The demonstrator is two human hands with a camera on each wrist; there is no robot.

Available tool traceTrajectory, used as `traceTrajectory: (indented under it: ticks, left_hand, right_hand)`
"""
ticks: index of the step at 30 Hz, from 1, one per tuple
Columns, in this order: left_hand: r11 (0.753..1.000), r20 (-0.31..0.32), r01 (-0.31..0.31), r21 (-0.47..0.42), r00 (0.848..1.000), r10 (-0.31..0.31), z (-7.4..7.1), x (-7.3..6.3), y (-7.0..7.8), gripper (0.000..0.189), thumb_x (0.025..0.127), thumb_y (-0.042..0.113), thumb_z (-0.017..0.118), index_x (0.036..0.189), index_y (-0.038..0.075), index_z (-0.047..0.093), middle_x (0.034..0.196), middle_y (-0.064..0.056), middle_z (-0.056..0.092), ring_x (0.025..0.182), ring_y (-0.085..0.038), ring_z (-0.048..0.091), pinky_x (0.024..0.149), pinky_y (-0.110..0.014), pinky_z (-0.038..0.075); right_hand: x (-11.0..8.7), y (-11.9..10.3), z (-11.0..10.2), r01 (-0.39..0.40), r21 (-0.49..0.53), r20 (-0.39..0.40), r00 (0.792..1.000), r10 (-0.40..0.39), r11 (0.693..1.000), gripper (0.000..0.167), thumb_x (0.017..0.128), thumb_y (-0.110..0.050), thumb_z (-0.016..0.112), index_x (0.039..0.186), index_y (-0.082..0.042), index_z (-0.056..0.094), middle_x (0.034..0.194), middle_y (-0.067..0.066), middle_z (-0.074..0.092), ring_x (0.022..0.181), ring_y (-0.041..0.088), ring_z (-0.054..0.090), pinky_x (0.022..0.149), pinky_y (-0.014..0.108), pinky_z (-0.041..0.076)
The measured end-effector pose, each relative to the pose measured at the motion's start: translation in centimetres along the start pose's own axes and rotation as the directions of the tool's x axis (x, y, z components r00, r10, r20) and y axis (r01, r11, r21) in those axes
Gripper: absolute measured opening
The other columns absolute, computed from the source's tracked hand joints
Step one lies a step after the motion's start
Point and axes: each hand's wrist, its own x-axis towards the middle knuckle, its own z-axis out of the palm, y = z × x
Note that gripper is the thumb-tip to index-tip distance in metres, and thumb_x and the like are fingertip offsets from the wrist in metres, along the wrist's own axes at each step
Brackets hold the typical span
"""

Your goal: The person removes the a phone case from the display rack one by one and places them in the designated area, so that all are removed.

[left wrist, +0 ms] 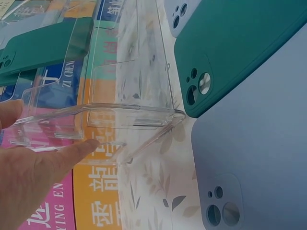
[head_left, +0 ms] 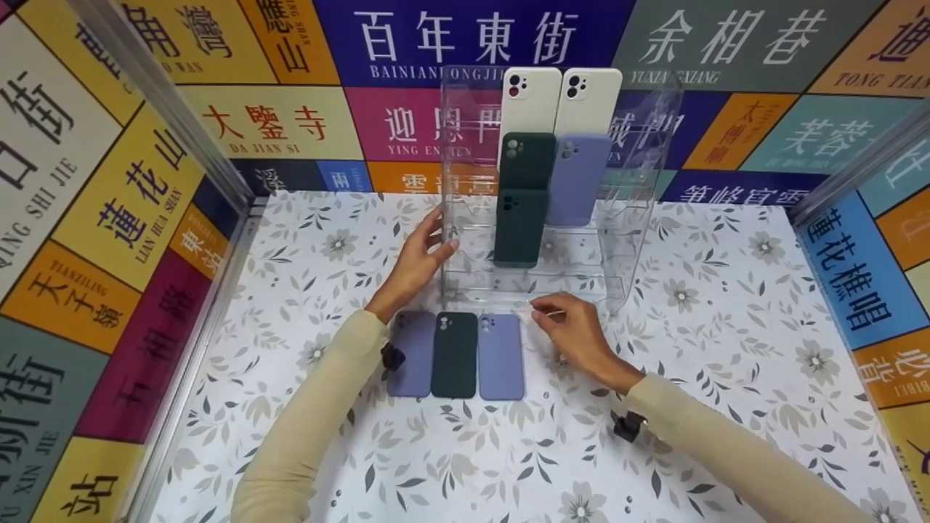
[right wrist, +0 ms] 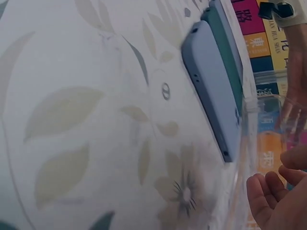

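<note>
A clear tiered display stand (head_left: 617,254) stands on the patterned tabletop. My left hand (head_left: 418,261) grips its left side panel, thumb in front; in the left wrist view the thumb and forefinger (left wrist: 86,149) lie either side of a clear edge. My right hand (head_left: 577,330) is at the stand's front lower edge, fingers curled and thumb close to the forefinger; I cannot tell whether they pinch the clear plastic. The stand bears two white phone cases (head_left: 590,102), two dark green phone cases (head_left: 519,232) and a lavender phone case (head_left: 579,181).
Before the stand, a lavender phone case (head_left: 410,363), a dark green phone case (head_left: 455,356) and another lavender phone case (head_left: 501,356) lie side by side, near the left wrist. Panels printed with large characters (head_left: 472,36) wall in the table at the back and both sides.
</note>
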Motion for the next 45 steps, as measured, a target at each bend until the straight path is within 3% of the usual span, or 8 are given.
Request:
traceTrajectory:
  ticks: [6, 11, 20, 26, 32, 45]
  left_hand:
    - [0.999, -0.003, 0.000, 0.041, 1.000, 0.000, 0.0, -0.2, 0.1, 0.071, 0.111, 0.004, 0.061, 0.174, 0.008, 0.029, 0.167, -0.025, 0.045, 0.150, -0.042, 0.051, 0.120, -0.052, 0.048]
    - [0.999, 0.010, -0.030, 0.042, 1.000, 0.030, -0.1, -0.2, -0.2, 0.071, 0.111, 0.004, 0.060, 0.174, 0.006, 0.028, 0.166, -0.030, 0.045, 0.150, -0.047, 0.050, 0.119, -0.054, 0.049]
    - [0.999, 0.004, -0.028, 0.023, 1.000, 0.028, -0.1, -0.2, -0.2, 0.073, 0.111, 0.004, 0.061, 0.175, 0.005, 0.025, 0.168, -0.028, 0.042, 0.151, -0.048, 0.048, 0.120, -0.054, 0.048]
    - [1.000, -0.001, -0.020, 0.006, 1.000, 0.020, -0.1, -0.2, -0.2, 0.077, 0.110, 0.005, 0.063, 0.176, 0.011, 0.023, 0.170, -0.025, 0.042, 0.149, -0.047, 0.051, 0.119, -0.054, 0.049]
    - [1.000, 0.008, -0.028, -0.007, 1.000, 0.028, -0.1, -0.4, -0.2, 0.074, 0.111, 0.002, 0.061, 0.176, 0.009, 0.024, 0.169, -0.026, 0.042, 0.152, -0.050, 0.047, 0.120, -0.055, 0.048]
    - [0.997, 0.006, -0.004, -0.077, 1.000, 0.005, 0.0, -0.4, -0.2, 0.075, 0.110, 0.000, 0.060, 0.176, 0.010, 0.026, 0.170, -0.023, 0.043, 0.149, -0.039, 0.052, 0.121, -0.053, 0.047]
  right_hand:
    - [0.6, -0.4, -2.5, 0.036, -0.006, -0.050, 0.998, -0.037, 0.999, 0.018, 0.100, 0.004, 0.077, 0.116, 0.002, 0.082, 0.112, 0.017, 0.079, 0.104, 0.031, 0.076, 0.087, 0.018, 0.059]
    - [1.4, -0.9, -4.6, 0.054, -0.018, -0.094, 0.994, -0.055, 0.998, 0.017, 0.101, 0.002, 0.077, 0.116, -0.001, 0.083, 0.113, 0.017, 0.080, 0.102, 0.031, 0.076, 0.087, 0.016, 0.058]
    - [2.9, -1.8, -7.2, 0.063, -0.066, -0.112, 0.991, -0.070, 0.996, 0.016, 0.104, -0.004, 0.075, 0.118, -0.002, 0.083, 0.111, 0.014, 0.079, 0.103, 0.026, 0.074, 0.088, 0.013, 0.054]
    - [3.9, -2.2, -7.9, 0.101, -0.104, -0.093, 0.989, -0.111, 0.989, 0.018, 0.103, -0.004, 0.076, 0.120, -0.001, 0.082, 0.113, 0.015, 0.078, 0.103, 0.027, 0.074, 0.090, 0.013, 0.054]
    - [5.2, -3.1, -8.1, 0.150, -0.145, -0.070, 0.984, -0.161, 0.978, 0.020, 0.102, -0.001, 0.076, 0.122, 0.000, 0.081, 0.115, 0.017, 0.077, 0.104, 0.029, 0.075, 0.090, 0.015, 0.055]
    - [7.9, -5.5, -8.6, 0.206, -0.193, -0.046, 0.975, -0.218, 0.959, 0.025, 0.100, -0.006, 0.080, 0.124, 0.000, 0.080, 0.118, 0.017, 0.075, 0.107, 0.029, 0.075, 0.094, 0.031, 0.060]
